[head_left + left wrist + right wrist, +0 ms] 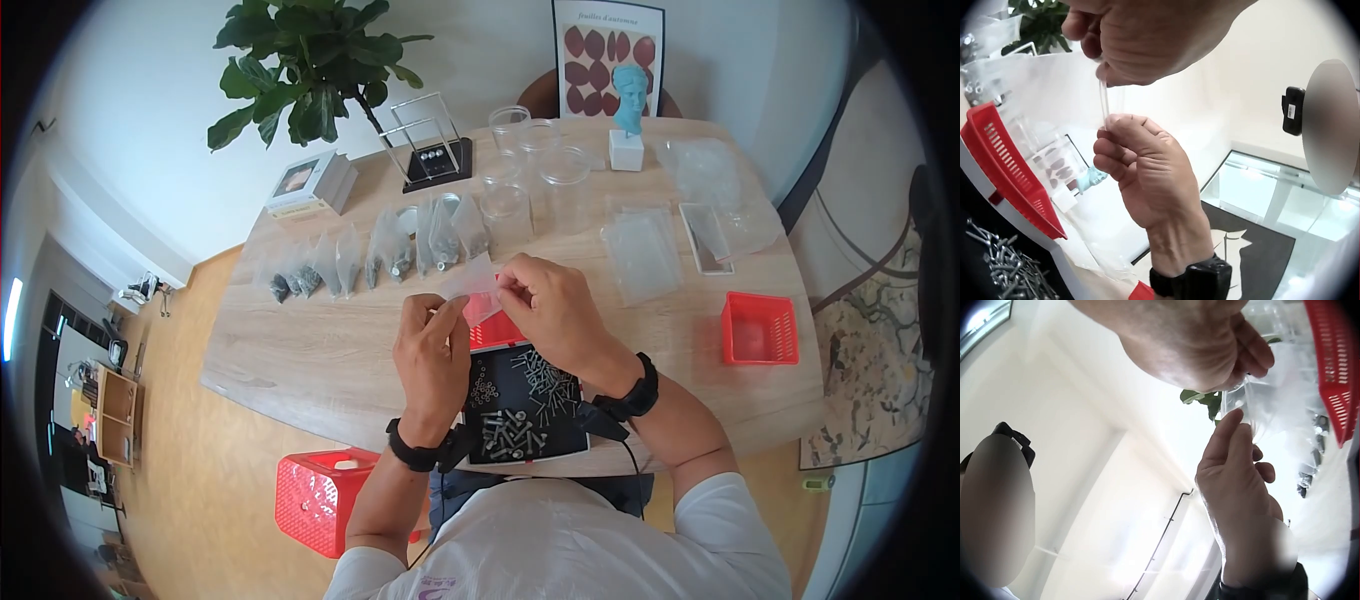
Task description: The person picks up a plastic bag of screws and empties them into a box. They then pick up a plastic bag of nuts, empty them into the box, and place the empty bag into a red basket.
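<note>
Both hands hold a clear plastic bag [470, 280] above a red basket [497, 330] at the near side of the table. The left hand [432, 360] pinches the bag's left edge, and the right hand [556, 312] pinches its right edge. In the left wrist view the right hand [1154, 169] grips the bag's edge between thumb and fingers. The right wrist view shows the left hand [1235, 469] at the other side of the bag's rim. Below the hands lies a black tray [560, 440] with screws [547, 385], bolts [510, 432] and small nuts [483, 384] in separate heaps.
Filled clear bags [395, 245] stand in a row at the left. Behind are clear jars [565, 185], a Newton's cradle [437, 165] and books [312, 185]. Flat bags [642, 255], a white-rimmed tray [706, 240] and another red basket [760, 330] are at the right. A red stool [320, 500] stands below.
</note>
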Demonstrator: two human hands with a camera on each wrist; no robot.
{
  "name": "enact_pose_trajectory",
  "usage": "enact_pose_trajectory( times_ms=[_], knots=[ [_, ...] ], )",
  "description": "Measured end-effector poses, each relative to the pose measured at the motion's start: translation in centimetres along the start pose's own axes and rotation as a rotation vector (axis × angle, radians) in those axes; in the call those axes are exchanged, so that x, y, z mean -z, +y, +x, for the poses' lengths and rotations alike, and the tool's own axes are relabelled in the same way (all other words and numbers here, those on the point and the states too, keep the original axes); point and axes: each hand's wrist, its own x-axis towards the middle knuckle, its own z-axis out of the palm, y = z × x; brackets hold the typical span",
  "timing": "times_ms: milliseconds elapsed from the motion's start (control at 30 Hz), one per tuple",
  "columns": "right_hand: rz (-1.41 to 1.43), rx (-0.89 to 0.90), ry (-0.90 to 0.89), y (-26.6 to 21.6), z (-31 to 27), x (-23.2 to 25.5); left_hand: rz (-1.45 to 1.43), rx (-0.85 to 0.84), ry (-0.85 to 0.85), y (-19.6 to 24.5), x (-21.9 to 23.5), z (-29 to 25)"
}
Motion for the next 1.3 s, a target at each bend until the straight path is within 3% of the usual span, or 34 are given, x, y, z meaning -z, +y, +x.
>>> enact_pose_trajectory(
  times_ms=[133,200,267,400,467,567,633,700,833,900,1000,1067,1233,1300],
  knots=[
    [-0.032,0.050,-0.029,0.8,0.0,-0.1,-0.222,0.090,0.001,-1.4,-0.7,-0.6],
    [-0.020,0.039,-0.040,0.4,0.1,0.0,-0.478,0.225,0.079,-1.8,-1.3,-0.6],
    [0.288,-0.395,-0.195,-1.2,0.5,0.7,-0.629,0.309,0.065,-2.7,-1.7,-0.7],
    [0.611,-0.501,-0.212,1.8,0.2,-0.5,-0.941,0.457,0.035,-4.0,-2.3,-1.0],
    [0.958,-0.589,-0.130,2.1,0.1,-1.2,-0.870,0.454,0.022,-4.2,-2.6,-1.4],
    [1.147,-0.739,-0.165,1.5,0.1,-1.1,-0.772,0.398,0.058,-5.1,-3.6,-2.2],
    [1.162,-0.742,-0.197,2.3,-0.1,-1.5,-0.746,0.345,0.108,-5.5,-3.8,-2.5],
    [1.178,-0.744,-0.226,3.5,-0.3,-1.8,-1.134,0.583,0.033,-5.8,-3.1,-2.4],
    [1.112,-0.811,-0.290,4.8,-0.3,-2.0,-1.404,0.666,-0.056,-6.9,-2.0,-2.0],
    [1.088,-0.840,-0.303,4.9,-0.3,-2.0,-1.725,0.673,-0.189,-6.7,-1.6,-1.6],
    [1.190,-0.917,-0.286,4.6,-0.1,-2.0,-1.847,0.710,-0.282,-5.3,-0.6,-1.2],
    [1.220,-0.928,-0.213,3.7,-0.1,-2.0,-1.813,0.736,-0.290,-5.4,-1.0,-1.1],
    [1.182,-0.901,-0.235,2.8,0.4,-1.0,-1.638,0.791,-0.257,-4.2,-1.3,-1.0],
    [1.154,-0.893,-0.249,2.5,0.4,-0.9,-1.466,0.579,-0.212,-4.5,-1.6,-1.1]
  ],
)
